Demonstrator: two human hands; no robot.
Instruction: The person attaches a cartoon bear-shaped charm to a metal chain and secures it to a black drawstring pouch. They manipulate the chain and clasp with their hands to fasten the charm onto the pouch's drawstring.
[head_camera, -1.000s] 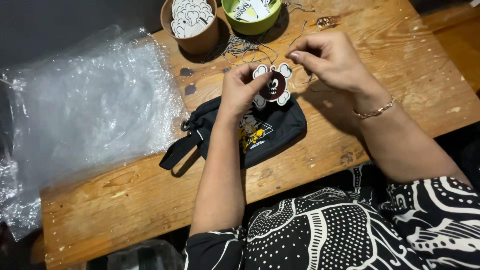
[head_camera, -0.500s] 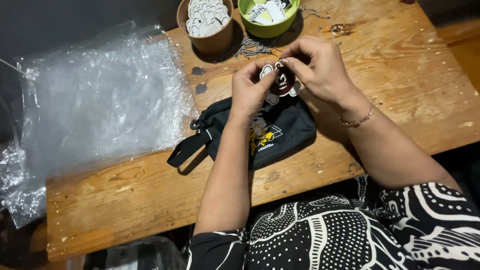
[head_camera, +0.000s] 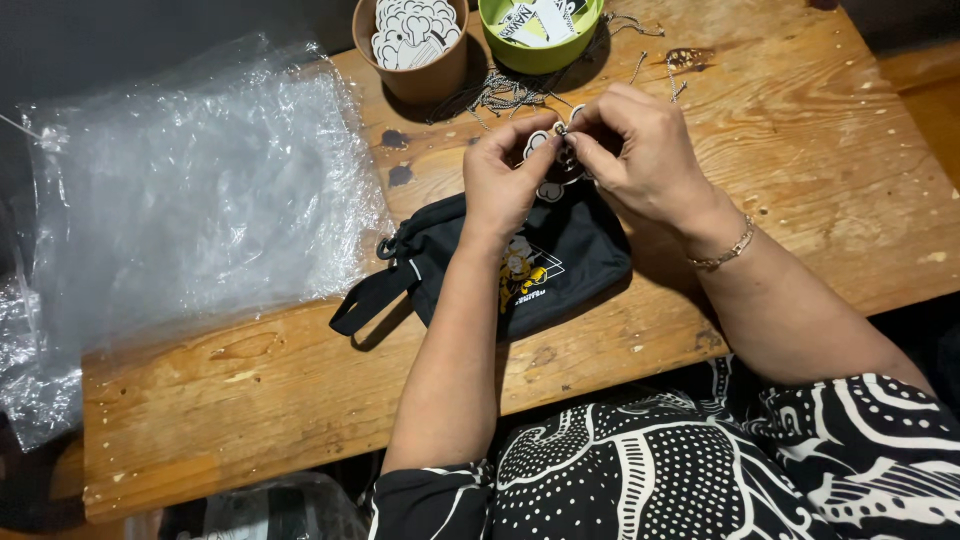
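A small black pouch bag (head_camera: 560, 265) with a yellow printed figure lies on the wooden table (head_camera: 300, 400). Above its far edge, both hands pinch a round cut-out charm (head_camera: 548, 160) with white lobes and a dark centre. My left hand (head_camera: 510, 185) grips its left side. My right hand (head_camera: 640, 160) pinches at its top, where a thin metal ball chain (head_camera: 655, 70) runs off toward the bowls. The charm is mostly hidden by fingers.
A brown cup (head_camera: 415, 45) holds several more white cut-out charms. A green bowl (head_camera: 540, 35) with paper tags stands beside it, with loose ball chains (head_camera: 500, 95) in front. Crumpled clear plastic bags (head_camera: 190, 200) cover the table's left part. The bag's strap (head_camera: 370, 300) trails left.
My right hand came down from the upper right and closed in on the charm, meeting my left hand. Both hands now pinch it together. The view shifted slightly.
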